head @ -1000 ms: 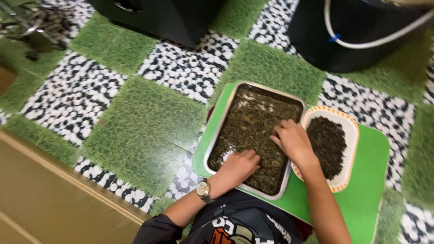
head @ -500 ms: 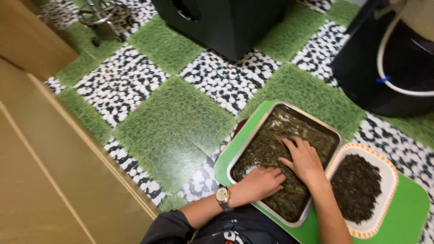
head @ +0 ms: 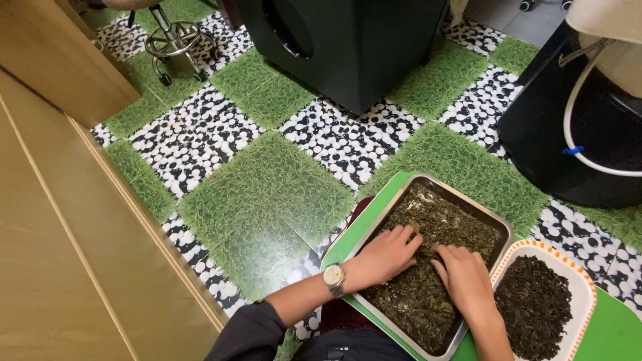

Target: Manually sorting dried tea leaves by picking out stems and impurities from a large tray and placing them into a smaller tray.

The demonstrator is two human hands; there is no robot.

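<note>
A rectangular metal tray full of dried greenish-brown leaves rests on a green board. My left hand, with a wristwatch on its wrist, lies palm down on the leaves near the tray's left side, fingers spread. Beside it, my right hand also presses flat on the leaves, toward the tray's middle. To the right stands a white plate with an orange rim, holding a heap of darker leaves.
The floor is a checker of green turf and black-and-white pebble squares. A black box stands at the top, a black container with a white hose at right. A stool base and wooden cabinet are at left.
The camera has swung left and down, so tray and plate sit lower right. Both hands have slid across the leaves; the left moved up toward the tray's middle, the right moved nearer me.
</note>
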